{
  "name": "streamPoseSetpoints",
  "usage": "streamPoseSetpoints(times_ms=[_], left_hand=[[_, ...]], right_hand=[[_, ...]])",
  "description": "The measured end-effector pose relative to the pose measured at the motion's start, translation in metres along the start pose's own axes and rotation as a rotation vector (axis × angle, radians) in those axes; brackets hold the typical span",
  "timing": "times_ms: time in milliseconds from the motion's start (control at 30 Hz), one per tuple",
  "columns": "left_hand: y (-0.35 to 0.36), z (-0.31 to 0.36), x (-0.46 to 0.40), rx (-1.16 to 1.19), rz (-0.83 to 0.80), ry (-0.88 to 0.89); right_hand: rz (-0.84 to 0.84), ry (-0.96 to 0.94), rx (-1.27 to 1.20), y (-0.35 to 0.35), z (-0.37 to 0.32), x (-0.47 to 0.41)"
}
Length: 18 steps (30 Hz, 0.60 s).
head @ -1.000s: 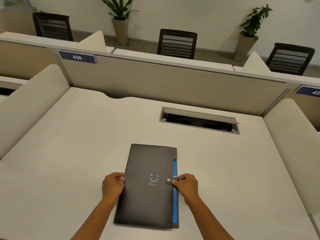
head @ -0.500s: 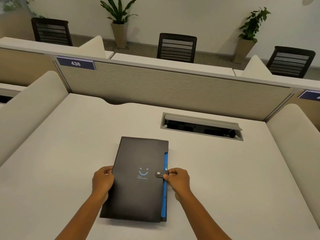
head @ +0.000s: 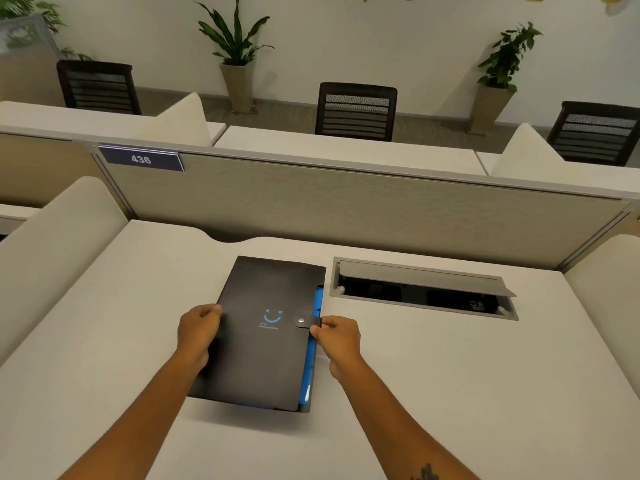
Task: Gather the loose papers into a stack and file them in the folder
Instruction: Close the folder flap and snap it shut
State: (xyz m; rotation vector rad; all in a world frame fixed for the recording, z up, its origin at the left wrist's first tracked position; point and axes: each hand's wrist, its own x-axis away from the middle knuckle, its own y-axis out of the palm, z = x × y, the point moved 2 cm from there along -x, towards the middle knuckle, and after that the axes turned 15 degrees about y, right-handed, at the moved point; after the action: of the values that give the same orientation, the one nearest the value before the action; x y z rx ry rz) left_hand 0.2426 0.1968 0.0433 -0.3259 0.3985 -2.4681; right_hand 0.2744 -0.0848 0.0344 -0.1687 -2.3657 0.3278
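Observation:
A black folder (head: 266, 355) with a blue smile print and a blue inner edge along its right side lies closed on the white desk (head: 104, 341). Its snap strap is fastened across the right edge. My left hand (head: 197, 329) grips the folder's left edge at mid height. My right hand (head: 337, 337) pinches the strap and the right edge. No loose papers are visible on the desk; what the folder holds is hidden.
An open cable hatch (head: 422, 289) is set into the desk right of the folder. A grey partition (head: 346, 209) with a "436" plate (head: 140, 159) bounds the far edge, and white side dividers flank the desk. Chairs and potted plants stand beyond.
Held in both hands, the folder has slid away from me and a little left on the desk, its top tilting right. The camera view has lifted slightly.

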Motion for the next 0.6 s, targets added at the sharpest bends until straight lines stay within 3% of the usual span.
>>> streamPoseSetpoints(times_ms=[600], left_hand=[[0.08,0.006,-0.112,-0.173,-0.113,0.033]], right_hand=[[0.033,-0.025,0.062,0.029,-0.063,-0.107]])
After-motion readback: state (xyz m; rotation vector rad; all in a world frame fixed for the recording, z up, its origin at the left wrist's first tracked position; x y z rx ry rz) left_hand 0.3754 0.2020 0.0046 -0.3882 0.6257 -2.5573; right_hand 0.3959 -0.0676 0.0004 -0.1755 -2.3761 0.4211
